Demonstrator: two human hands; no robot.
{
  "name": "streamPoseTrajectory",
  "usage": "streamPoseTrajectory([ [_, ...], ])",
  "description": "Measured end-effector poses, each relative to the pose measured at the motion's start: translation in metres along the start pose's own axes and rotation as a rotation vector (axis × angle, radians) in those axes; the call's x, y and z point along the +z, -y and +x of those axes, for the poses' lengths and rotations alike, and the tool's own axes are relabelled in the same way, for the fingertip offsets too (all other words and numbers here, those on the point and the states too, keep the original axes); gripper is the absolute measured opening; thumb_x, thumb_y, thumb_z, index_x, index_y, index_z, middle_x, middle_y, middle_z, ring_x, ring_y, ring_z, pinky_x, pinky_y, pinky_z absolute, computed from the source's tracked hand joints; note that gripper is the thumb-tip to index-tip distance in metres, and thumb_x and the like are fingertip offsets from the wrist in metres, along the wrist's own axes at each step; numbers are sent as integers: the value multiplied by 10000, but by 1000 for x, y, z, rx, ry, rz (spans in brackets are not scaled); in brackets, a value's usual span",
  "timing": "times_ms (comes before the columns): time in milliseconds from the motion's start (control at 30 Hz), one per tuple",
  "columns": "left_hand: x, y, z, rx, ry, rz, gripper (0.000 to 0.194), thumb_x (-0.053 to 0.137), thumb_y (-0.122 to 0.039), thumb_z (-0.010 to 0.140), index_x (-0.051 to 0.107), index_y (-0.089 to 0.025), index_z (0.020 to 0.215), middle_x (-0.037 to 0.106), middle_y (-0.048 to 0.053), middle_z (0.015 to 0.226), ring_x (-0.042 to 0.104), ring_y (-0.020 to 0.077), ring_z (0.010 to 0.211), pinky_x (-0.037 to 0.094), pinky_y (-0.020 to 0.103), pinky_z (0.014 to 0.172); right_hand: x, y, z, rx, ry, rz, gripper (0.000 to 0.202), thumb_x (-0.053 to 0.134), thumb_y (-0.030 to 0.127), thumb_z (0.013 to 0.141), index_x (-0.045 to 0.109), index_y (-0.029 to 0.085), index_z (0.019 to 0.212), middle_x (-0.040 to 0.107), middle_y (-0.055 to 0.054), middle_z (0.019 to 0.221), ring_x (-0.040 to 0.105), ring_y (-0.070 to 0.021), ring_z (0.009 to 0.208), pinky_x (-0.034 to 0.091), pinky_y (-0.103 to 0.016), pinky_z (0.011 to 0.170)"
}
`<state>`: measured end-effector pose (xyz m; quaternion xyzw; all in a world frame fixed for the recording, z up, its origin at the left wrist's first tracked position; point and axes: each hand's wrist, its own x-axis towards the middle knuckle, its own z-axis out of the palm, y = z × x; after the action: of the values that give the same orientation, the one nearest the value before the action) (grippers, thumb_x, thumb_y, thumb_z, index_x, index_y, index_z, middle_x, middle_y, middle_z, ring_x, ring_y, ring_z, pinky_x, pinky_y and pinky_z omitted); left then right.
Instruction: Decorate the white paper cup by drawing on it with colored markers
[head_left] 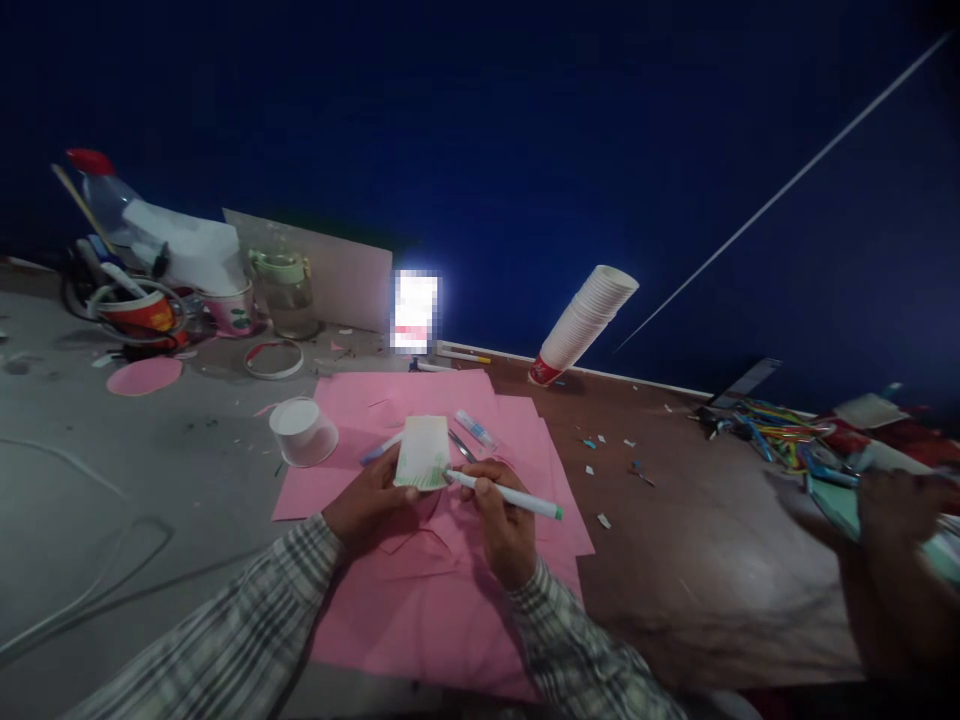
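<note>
My left hand [367, 500] is closed around the side of a white paper cup [424, 450], its wider rim towards me. Green strokes run along the cup's lower edge. Between the fingers of my right hand [504, 520] is a white marker [525, 497] with a green end, its tip at the cup's lower right side. Both hands are over pink paper sheets [450, 640]. Just beyond them lie a small clear tube with a blue label [475, 430] and a dark, partly hidden metal tool [463, 447]. A white tub-like cup [301, 430] is left of the paper.
A tilted stack of paper cups [583, 325] leans by the blue wall. At the back left are a bottle [285, 295], a red cup of tools [142, 315] and a paper ring [274, 360]. Another person's hands [896, 510] hold something greenish at right, near tangled cords [787, 425].
</note>
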<state>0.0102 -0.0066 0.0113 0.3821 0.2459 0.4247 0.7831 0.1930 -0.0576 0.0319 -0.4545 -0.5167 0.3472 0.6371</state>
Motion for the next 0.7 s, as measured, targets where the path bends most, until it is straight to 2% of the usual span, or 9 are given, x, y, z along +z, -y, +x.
streamPoseTrajectory([
  [167, -3, 0, 0, 5, -8, 32, 711, 1007, -414, 641, 725, -220, 1265, 781, 102, 1195, 700, 301, 1130, 522, 392, 1001, 0, 2, 1, -17, 12, -22, 304, 635, 480, 1015, 786, 221, 961, 709, -35, 765, 655, -171, 675, 537, -287, 621],
  [333, -3, 0, 0, 4, -14, 38, 767, 1007, -417, 638, 706, -215, 1314, 772, 118, 1236, 693, 330, 1181, 502, 438, 1073, 1, -4, 0, -53, 5, -32, 290, 623, 453, 1029, 788, 221, 977, 715, -40, 797, 666, -173, 691, 545, -292, 630],
  [533, -2, 0, -1, 5, -10, 26, 723, 1005, -411, 644, 722, -229, 1284, 780, 90, 1196, 700, 299, 1139, 514, 400, 1028, 2, -14, -2, -63, 9, -32, 276, 608, 429, 1045, 790, 225, 1002, 720, -41, 824, 668, -175, 697, 544, -295, 626],
  [700, -1, -1, -1, 7, -4, 21, 684, 1004, -404, 656, 732, -238, 1260, 782, 82, 1204, 696, 292, 1157, 510, 387, 1037, 2, -9, 1, -97, 22, -46, 244, 606, 392, 1051, 792, 240, 1010, 724, -36, 825, 666, -174, 709, 539, -296, 642],
])
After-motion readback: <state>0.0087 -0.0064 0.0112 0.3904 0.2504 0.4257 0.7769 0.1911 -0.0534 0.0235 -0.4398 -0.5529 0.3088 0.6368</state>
